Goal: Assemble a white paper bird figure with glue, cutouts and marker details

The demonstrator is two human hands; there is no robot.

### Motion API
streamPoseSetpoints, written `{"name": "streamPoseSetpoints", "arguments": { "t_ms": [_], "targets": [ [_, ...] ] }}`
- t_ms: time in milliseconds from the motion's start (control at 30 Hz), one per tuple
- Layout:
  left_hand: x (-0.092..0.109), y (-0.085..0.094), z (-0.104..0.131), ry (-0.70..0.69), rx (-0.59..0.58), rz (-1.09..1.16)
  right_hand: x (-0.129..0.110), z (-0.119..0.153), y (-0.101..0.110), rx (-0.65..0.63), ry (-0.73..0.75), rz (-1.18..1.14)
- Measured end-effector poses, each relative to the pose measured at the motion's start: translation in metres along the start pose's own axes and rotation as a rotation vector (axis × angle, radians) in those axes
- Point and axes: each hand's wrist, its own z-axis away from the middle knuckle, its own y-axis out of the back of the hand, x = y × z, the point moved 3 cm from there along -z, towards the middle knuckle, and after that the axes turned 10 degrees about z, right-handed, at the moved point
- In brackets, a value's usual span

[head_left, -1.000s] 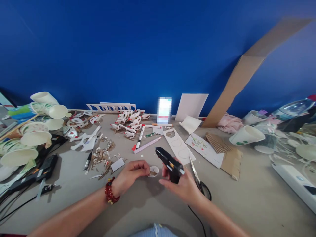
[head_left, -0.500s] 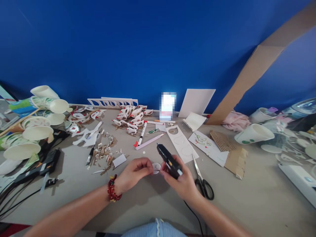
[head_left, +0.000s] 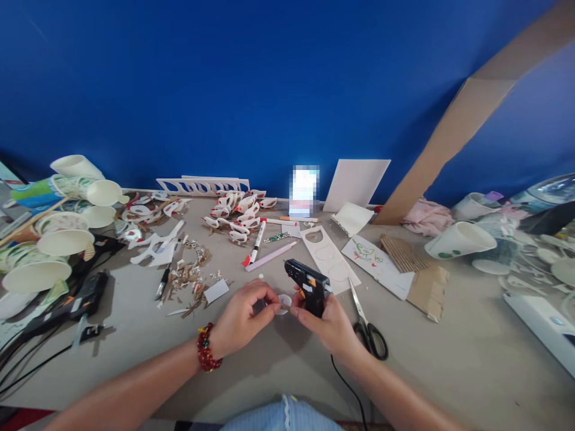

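Note:
Between the fingertips of both hands is a small white paper piece [head_left: 283,303], with a thin brownish bit across its lower edge. My left hand [head_left: 246,316], with red beads at the wrist, pinches the piece from the left. My right hand [head_left: 330,326] holds a black hot glue gun [head_left: 309,286] in its palm, nozzle towards the upper left, while its thumb and a finger touch the piece's right side. Black-handled scissors [head_left: 371,335] lie right of my right hand. A small white card [head_left: 216,291] rests beyond my left wrist.
Many white bird-shaped cutouts [head_left: 242,212] are piled at the back. Paper scraps [head_left: 191,272] lie to the left, near stacked cups [head_left: 67,230]. Markers [head_left: 257,242], a cut white sheet [head_left: 326,257] and cardboard [head_left: 429,290] lie beyond the hands. A cord runs off the front edge.
The glue gun has turned more side-on in my right hand, its handle now showing. Both hands stay at the white piece, which is tilted differently and shows more of its face.

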Motion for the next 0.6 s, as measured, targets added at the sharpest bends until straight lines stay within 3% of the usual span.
{"name": "streamPoseSetpoints", "arguments": {
  "t_ms": [433, 500, 600],
  "targets": [
    [0.001, 0.000, 0.002, 0.055, -0.023, -0.008, 0.009, -0.001, 0.004, 0.042, -0.041, -0.093],
    [0.002, -0.001, 0.004, 0.071, -0.100, 0.002, 0.013, -0.002, 0.007, 0.062, -0.033, -0.103],
    [0.005, -0.009, 0.011, 0.075, -0.317, 0.014, 0.017, -0.003, 0.010, 0.075, -0.037, -0.111]
  ]
}}
